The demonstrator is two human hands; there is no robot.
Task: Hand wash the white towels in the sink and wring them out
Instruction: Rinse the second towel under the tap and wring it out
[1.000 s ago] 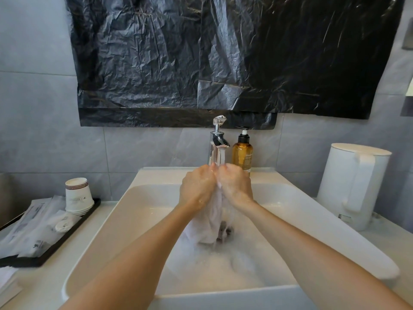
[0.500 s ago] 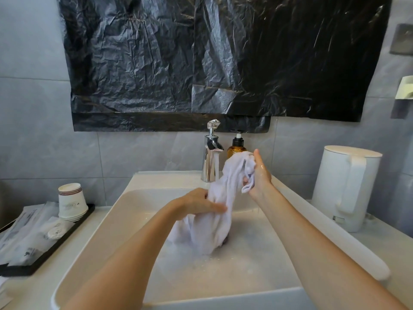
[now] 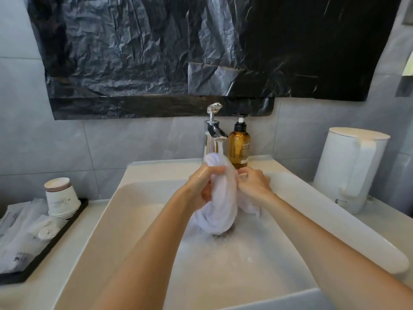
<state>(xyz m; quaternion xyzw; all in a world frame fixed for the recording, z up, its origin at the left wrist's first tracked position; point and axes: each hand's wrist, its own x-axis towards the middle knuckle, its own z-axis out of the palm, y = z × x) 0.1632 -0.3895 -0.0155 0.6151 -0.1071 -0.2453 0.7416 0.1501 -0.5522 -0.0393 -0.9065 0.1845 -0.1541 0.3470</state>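
Head view, looking down over a white sink (image 3: 156, 167) set in a pale desk (image 3: 384, 222). A wet white towel (image 3: 221, 198) is held bunched into a thick rope above the middle of the basin. Its long axis runs nearly upright, from a rounded top just in front of the tap (image 3: 213, 135) down to a lower end that touches the wet basin floor at the drain (image 3: 223, 233). The left hand (image 3: 201, 183) grips the towel's upper part from the left, its fingers (image 3: 215, 169) curled round the cloth. The right hand (image 3: 253, 184) meets it from the right at about the same height, its fingers (image 3: 242, 173) curled in against the cloth and seeming to pinch a fold. Both hands are about equally near, on opposite sides of the rope, so a twist in opposite directions looks like the likely next step, judged as wringing or rubbing. Thin suds and shallow water lie on the basin floor. An amber bottle (image 3: 239, 146) stands just beside the tap. A white kettle (image 3: 350, 168) stands on the desk to the right, and stacked paper cups (image 3: 61, 198) sit on a dark tray (image 3: 55, 238) to the left. Grey wall tiles rise behind, with a black plastic sheet (image 3: 156, 52) above.
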